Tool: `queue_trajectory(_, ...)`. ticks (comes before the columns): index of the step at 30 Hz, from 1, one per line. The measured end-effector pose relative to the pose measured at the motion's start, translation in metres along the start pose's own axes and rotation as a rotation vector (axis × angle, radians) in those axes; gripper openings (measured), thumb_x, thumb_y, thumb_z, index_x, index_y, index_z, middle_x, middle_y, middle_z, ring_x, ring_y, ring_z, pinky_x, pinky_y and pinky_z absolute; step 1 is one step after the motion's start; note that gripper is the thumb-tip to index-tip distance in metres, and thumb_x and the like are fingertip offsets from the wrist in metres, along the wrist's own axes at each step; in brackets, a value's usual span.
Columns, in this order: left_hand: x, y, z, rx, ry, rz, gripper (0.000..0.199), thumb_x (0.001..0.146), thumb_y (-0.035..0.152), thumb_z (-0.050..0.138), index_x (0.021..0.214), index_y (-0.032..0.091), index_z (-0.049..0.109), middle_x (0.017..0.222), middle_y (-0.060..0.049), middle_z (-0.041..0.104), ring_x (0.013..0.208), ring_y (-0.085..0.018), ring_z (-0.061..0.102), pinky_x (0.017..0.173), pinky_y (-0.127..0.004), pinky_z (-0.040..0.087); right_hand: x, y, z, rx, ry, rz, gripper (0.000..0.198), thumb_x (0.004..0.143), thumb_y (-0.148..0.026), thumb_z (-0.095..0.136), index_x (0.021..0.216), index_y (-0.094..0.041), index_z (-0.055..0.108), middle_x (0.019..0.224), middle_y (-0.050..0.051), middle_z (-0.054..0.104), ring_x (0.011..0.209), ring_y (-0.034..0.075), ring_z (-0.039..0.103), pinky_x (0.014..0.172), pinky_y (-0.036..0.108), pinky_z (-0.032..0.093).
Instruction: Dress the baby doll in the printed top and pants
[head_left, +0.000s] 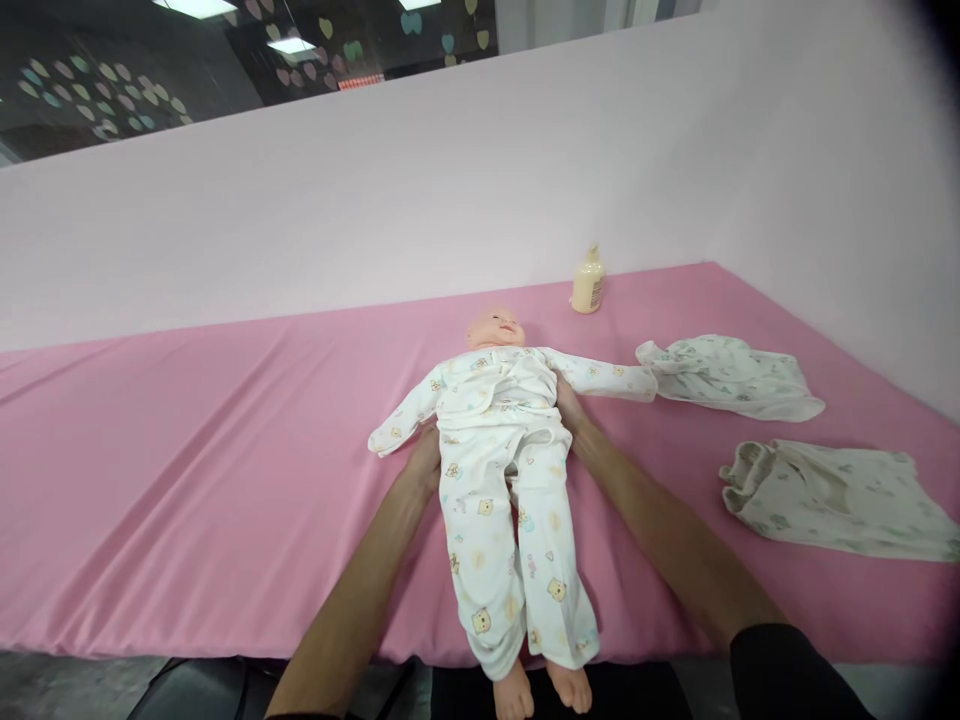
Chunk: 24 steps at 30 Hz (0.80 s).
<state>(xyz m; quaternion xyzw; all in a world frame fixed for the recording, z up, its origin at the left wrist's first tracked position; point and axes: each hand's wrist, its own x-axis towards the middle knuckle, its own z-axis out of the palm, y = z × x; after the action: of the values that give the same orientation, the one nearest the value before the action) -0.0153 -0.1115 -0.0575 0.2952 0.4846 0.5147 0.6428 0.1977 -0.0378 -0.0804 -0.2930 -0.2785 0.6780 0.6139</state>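
A baby doll (496, 328) lies face up on the pink sheet, its feet reaching past the front edge. It wears a white printed top (499, 378) and matching trousers (484, 520). My left hand (427, 455) is at the doll's waist on the left, its fingers hidden behind the clothing. On the other side, my right hand (568, 405) reaches in at the doll's side under the sleeve, fingers also out of sight. Whether either hand grips the doll or only touches it cannot be made out.
A cream pump bottle (588, 282) stands near the back wall. To the right lie two white printed garments, one crumpled (731, 378) and one folded (847, 500). The pink sheet (225, 480) covers the table, with pale walls (337, 210) behind and right.
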Motion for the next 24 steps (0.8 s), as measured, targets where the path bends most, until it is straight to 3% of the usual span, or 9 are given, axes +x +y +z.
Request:
queue_trajectory(4, 0.006, 0.003, -0.001, 0.02, -0.123, -0.007, 0.026, 0.07, 0.017, 0.073, 0.096, 0.016, 0.069, 0.092, -0.007, 0.074, 0.091, -0.024, 0.068, 0.081, -0.033, 0.054, 0.004, -0.002, -0.002, -0.026, -0.005, 0.033, 0.015, 0.081, -0.029, 0.054, 0.068, -0.022, 0.053, 0.055, -0.004, 0.051, 0.059, 0.013, 0.048, 0.06, 0.027, 0.044)
queue_trajectory(7, 0.008, 0.005, -0.002, 0.032, -0.091, -0.008, 0.023, 0.074, 0.02, 0.07, 0.097, 0.017, 0.068, 0.095, -0.007, 0.074, 0.093, -0.024, 0.068, 0.085, -0.033, 0.054, 0.005, -0.003, -0.003, -0.026, -0.003, 0.03, 0.017, 0.076, -0.03, 0.058, 0.064, -0.023, 0.049, 0.052, -0.005, 0.048, 0.053, 0.013, 0.043, 0.054, 0.027, 0.04)
queue_trajectory(12, 0.01, 0.006, -0.004, -0.025, 0.038, -0.062, 0.004, 0.072, 0.017, 0.062, 0.076, 0.018, 0.062, 0.069, 0.0, 0.065, 0.066, -0.016, 0.062, 0.067, -0.027, 0.051, 0.003, -0.004, 0.0, -0.014, -0.014, 0.019, 0.014, 0.077, -0.031, 0.057, 0.07, -0.022, 0.051, 0.057, -0.005, 0.052, 0.058, 0.013, 0.047, 0.057, 0.027, 0.04)
queue_trajectory(16, 0.007, 0.004, 0.001, -0.016, -0.007, -0.023, 0.009, 0.072, 0.026, 0.061, 0.07, 0.018, 0.057, 0.062, 0.004, 0.057, 0.056, -0.012, 0.053, 0.057, -0.024, 0.045, 0.003, -0.004, 0.0, -0.014, -0.02, 0.014, 0.012, 0.078, -0.032, 0.057, 0.073, -0.022, 0.053, 0.059, -0.004, 0.053, 0.06, 0.014, 0.048, 0.058, 0.028, 0.04)
queue_trajectory(19, 0.001, 0.004, 0.006, 0.154, 0.013, 0.081, 0.02, 0.079, 0.037, 0.059, 0.081, 0.018, 0.064, 0.08, -0.001, 0.066, 0.072, -0.016, 0.06, 0.065, -0.025, 0.047, 0.006, -0.003, -0.003, -0.02, -0.008, 0.008, 0.013, 0.078, -0.032, 0.058, 0.071, -0.022, 0.052, 0.059, -0.004, 0.052, 0.059, 0.014, 0.047, 0.057, 0.027, 0.04)
queue_trajectory(22, -0.003, 0.006, 0.007, 0.467, 0.087, 0.316, 0.027, 0.084, 0.038, 0.058, 0.1, 0.019, 0.068, 0.106, -0.005, 0.069, 0.095, -0.02, 0.063, 0.079, -0.029, 0.049, 0.01, -0.002, -0.006, -0.026, 0.004, 0.012, 0.018, 0.077, -0.033, 0.058, 0.067, -0.023, 0.047, 0.057, -0.005, 0.048, 0.056, 0.013, 0.045, 0.056, 0.027, 0.04)
queue_trajectory(24, -0.002, 0.008, 0.004, 0.629, 0.095, 0.462, 0.029, 0.087, 0.039, 0.057, 0.108, 0.022, 0.067, 0.113, -0.006, 0.068, 0.101, -0.02, 0.062, 0.086, -0.031, 0.048, 0.011, -0.001, -0.007, -0.035, 0.008, 0.015, 0.018, 0.077, -0.033, 0.058, 0.067, -0.023, 0.046, 0.058, -0.005, 0.049, 0.056, 0.013, 0.044, 0.056, 0.027, 0.041)
